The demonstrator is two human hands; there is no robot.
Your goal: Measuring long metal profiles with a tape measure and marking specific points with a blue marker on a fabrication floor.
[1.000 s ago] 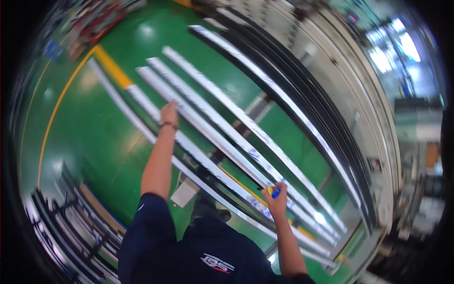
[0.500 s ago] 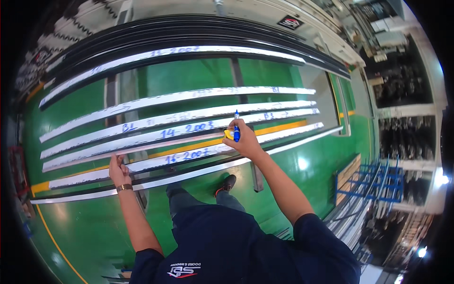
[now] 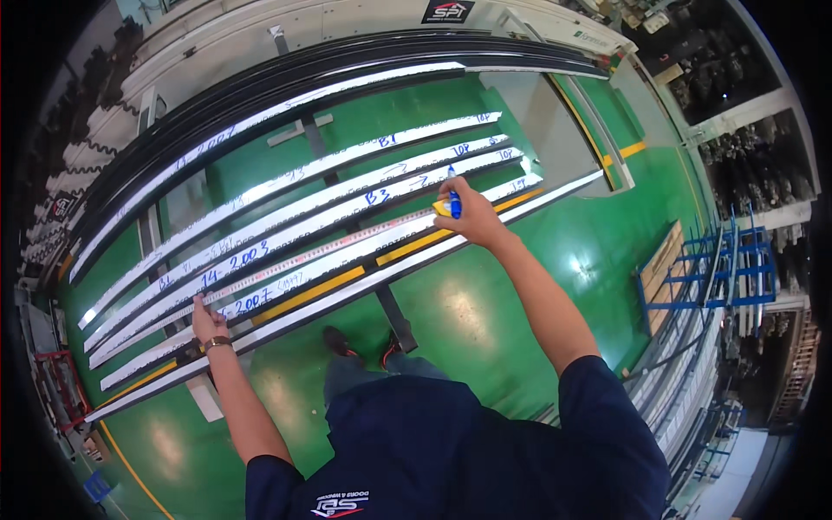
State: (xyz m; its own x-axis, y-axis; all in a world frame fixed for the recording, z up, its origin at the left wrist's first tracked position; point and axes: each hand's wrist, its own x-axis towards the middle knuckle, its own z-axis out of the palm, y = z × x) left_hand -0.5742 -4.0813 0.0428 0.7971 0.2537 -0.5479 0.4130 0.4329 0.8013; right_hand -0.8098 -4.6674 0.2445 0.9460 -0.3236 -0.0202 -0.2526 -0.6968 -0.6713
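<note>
Out to the right, my right hand [image 3: 475,217] is closed around a yellow tape measure [image 3: 442,208] and a blue marker [image 3: 455,206] whose tip points away from me. The tape's pale blade [image 3: 347,239] stretches leftward along a long white profile [image 3: 407,185] with blue handwriting. At the blade's left part, my left hand [image 3: 209,324] has its fingers closed at the blade, index finger extended along it; its fingertips are partly hard to make out. A nearer white profile [image 3: 334,264], also marked in blue, lies just below the blade.
More white profiles [image 3: 312,169] lie parallel beyond, with a stack of black profiles [image 3: 364,50] at the back. Dark support bars [image 3: 394,316] run crosswise under them. A blue rack [image 3: 711,269] stands to the right on the green floor [image 3: 529,299].
The view has turned, tilting the profiles up to the right. My right hand has moved right along them with the tape measure and marker; my left hand stays at the blade, also farther right along it.
</note>
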